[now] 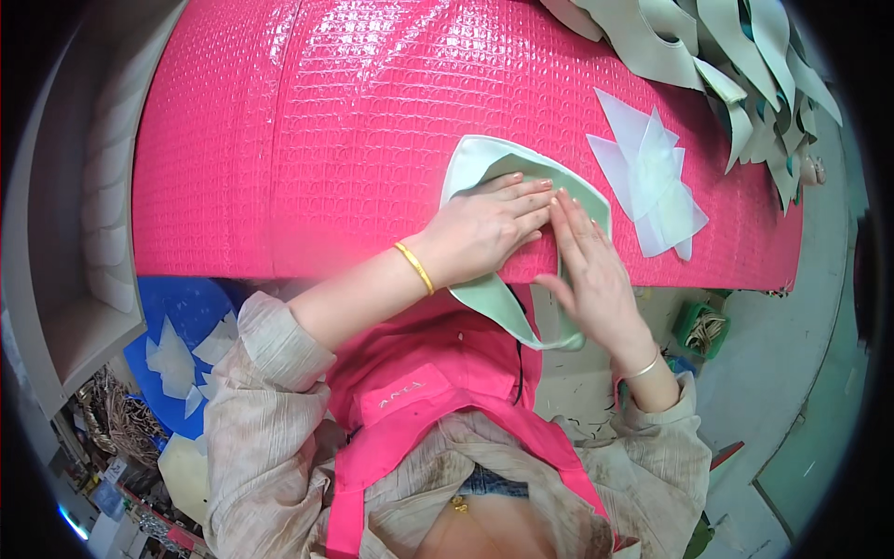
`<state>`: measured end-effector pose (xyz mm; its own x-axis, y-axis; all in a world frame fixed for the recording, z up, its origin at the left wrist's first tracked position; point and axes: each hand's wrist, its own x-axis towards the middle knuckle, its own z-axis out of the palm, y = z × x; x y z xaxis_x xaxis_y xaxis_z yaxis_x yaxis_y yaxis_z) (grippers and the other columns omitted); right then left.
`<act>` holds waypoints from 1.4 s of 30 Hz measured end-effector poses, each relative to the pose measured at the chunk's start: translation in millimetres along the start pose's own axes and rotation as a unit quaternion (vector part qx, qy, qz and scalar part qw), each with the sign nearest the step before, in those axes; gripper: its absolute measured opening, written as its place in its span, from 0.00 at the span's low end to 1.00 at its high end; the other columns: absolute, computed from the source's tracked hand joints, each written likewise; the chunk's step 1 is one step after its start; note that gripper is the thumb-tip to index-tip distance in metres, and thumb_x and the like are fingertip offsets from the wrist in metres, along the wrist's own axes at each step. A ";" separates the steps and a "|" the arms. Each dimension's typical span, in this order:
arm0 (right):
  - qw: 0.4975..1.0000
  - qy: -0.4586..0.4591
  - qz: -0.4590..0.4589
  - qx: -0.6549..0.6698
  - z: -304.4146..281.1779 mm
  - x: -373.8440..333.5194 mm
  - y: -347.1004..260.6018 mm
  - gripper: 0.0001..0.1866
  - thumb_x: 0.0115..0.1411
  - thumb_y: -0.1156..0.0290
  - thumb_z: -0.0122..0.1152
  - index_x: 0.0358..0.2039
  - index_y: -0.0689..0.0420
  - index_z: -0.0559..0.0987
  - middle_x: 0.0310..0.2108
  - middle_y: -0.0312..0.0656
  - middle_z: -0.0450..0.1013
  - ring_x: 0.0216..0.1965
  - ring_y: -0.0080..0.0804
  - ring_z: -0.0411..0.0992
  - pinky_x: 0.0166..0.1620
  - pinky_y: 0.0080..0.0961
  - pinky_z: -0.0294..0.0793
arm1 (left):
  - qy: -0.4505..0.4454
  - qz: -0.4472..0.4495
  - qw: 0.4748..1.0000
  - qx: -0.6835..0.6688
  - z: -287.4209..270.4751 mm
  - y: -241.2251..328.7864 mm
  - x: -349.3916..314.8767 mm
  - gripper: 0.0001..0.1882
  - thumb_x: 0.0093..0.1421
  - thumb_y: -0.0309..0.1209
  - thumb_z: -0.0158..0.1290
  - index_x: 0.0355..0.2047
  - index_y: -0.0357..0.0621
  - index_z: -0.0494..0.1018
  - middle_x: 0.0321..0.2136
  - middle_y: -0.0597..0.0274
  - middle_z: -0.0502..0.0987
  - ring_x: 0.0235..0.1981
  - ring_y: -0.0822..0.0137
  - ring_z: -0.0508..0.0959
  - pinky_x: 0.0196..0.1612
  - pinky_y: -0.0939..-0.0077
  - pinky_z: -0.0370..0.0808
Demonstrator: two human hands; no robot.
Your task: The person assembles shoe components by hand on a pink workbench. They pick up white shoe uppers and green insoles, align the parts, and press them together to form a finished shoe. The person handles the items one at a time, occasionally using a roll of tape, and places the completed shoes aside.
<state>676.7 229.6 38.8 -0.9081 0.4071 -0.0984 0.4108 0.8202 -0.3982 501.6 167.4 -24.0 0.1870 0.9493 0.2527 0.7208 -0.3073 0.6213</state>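
Note:
A pale mint-green piece of sheet material point(494, 149), curved like a shoe upper, lies at the near edge of the pink-covered table point(354, 140). Its lower part hangs past that edge toward me. My left hand point(489, 228) presses flat on the piece with its fingers stretched out to the right. From the right, my right hand point(596, 270) rests on it too, fingers straight and thumb spread apart. The fingertips of both hands meet near the middle. What lies beneath the palms is hidden.
Several thin, translucent white pieces point(652, 182) overlap on the table to the right. A heap of grey-white cut pieces point(736, 56) fills the far right corner. A grey shelf point(51, 233) stands at left, above a blue tub point(168, 303) with scraps. A green basket point(703, 331) sits low at right.

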 end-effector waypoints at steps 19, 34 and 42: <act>0.995 -0.086 -0.012 0.038 -6.4 -1.0 -69.5 0.39 0.48 0.62 0.61 0.58 0.54 0.54 0.55 0.52 0.55 0.57 0.47 0.54 0.55 0.46 0.52 | 0.210 -0.234 0.902 0.297 -17.5 -80.6 65.2 0.21 0.61 0.42 0.37 0.55 0.58 0.58 0.59 0.62 0.54 0.59 0.60 0.55 0.57 0.40 0.46; 0.908 0.370 0.124 0.153 -24.1 37.0 25.6 0.17 0.57 0.67 0.51 0.46 0.60 0.70 0.40 0.44 0.71 0.37 0.35 0.72 0.43 0.26 0.68 | 0.257 -0.305 0.653 -0.643 -55.4 -20.1 -9.8 0.15 0.56 0.33 0.52 0.39 0.36 0.70 0.34 0.60 0.75 0.34 0.73 0.75 0.39 0.79 0.71; 0.970 0.137 0.118 0.162 3.9 103.7 -57.7 0.15 0.54 0.64 0.54 0.17 0.61 0.69 0.14 0.53 0.64 0.18 0.53 0.64 0.22 0.40 0.61 | 0.399 -0.271 0.615 -0.623 -61.2 -7.9 1.4 0.09 0.54 0.29 0.53 0.30 0.33 0.74 0.26 0.59 0.77 0.24 0.74 0.75 0.27 0.82 0.71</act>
<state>558.5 222.9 48.0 -0.7184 0.6956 0.0067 0.5167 0.5401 -0.6643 455.3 167.2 16.8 -0.6018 0.7523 -0.2680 -0.6321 -0.2436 0.7355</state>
